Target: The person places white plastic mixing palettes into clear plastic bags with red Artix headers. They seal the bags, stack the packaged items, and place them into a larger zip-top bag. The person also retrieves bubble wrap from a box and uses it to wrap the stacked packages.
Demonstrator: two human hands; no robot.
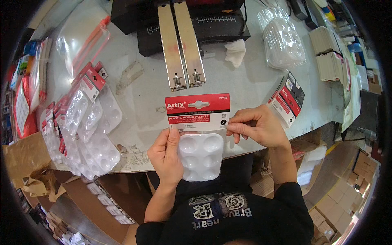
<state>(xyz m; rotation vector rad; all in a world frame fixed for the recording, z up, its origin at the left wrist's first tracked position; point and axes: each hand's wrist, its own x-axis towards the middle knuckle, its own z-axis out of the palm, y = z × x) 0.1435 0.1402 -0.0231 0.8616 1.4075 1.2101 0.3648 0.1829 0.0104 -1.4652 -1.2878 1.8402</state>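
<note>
In front of my chest, a red, black and white cardboard header card point(198, 110) with a hanging slot sits across the top of a white plastic paint palette point(201, 156) with several round wells. My left hand point(166, 155) pinches the card's lower left corner, thumb on top, beside the palette. At the lower right corner, the thumb and fingers of my right hand point(259, 126) are closed on the card's edge. The palette hangs just past the table's front edge. Whether a clear bag encloses it is hard to make out.
A black machine point(216, 26) with two metal arms point(173, 49) stands ahead. Carded palettes point(87, 122) pile up at left, near clear plastic bags point(79, 36). On the right are header cards point(288, 100) and stacked palettes point(284, 43). Crumpled white paper point(235, 53) lies on the table point(147, 98).
</note>
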